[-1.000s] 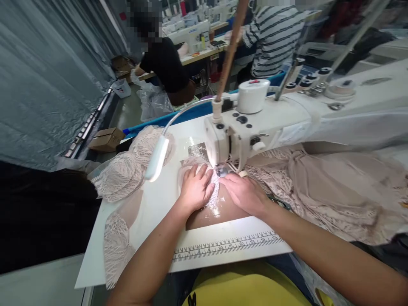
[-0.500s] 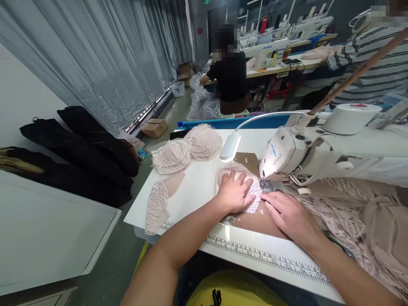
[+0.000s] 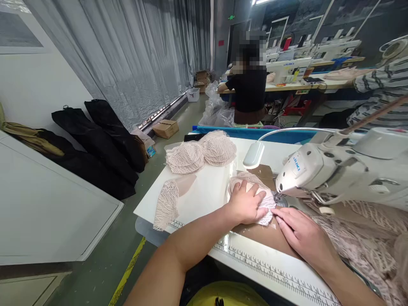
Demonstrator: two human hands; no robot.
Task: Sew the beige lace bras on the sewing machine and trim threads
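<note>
My left hand (image 3: 246, 205) lies flat with fingers spread on a pale pink lace bra cup (image 3: 267, 216), pressing it to the table. My right hand (image 3: 301, 227) has thumb and fingertips drawn together at the cup's right edge, beside the needle area of a white sewing machine (image 3: 295, 165). The cup's edge is by the presser foot (image 3: 278, 196); the stitching point is too small to make out. Brown fabric (image 3: 261, 236) stretches under my right hand along the table.
Stacked lace cups (image 3: 185, 158) lie at the back left, with a loose lace piece (image 3: 167, 204) in front. A lamp (image 3: 254, 154) hangs over the white table (image 3: 207, 191). More lace fabric (image 3: 357, 242) is heaped at right. Beyond, a person in black (image 3: 250, 93) sits at another machine.
The whole view has shifted, so the table and machine appear further right and slightly lower. Both hands stay at the same places on the lace cup.
</note>
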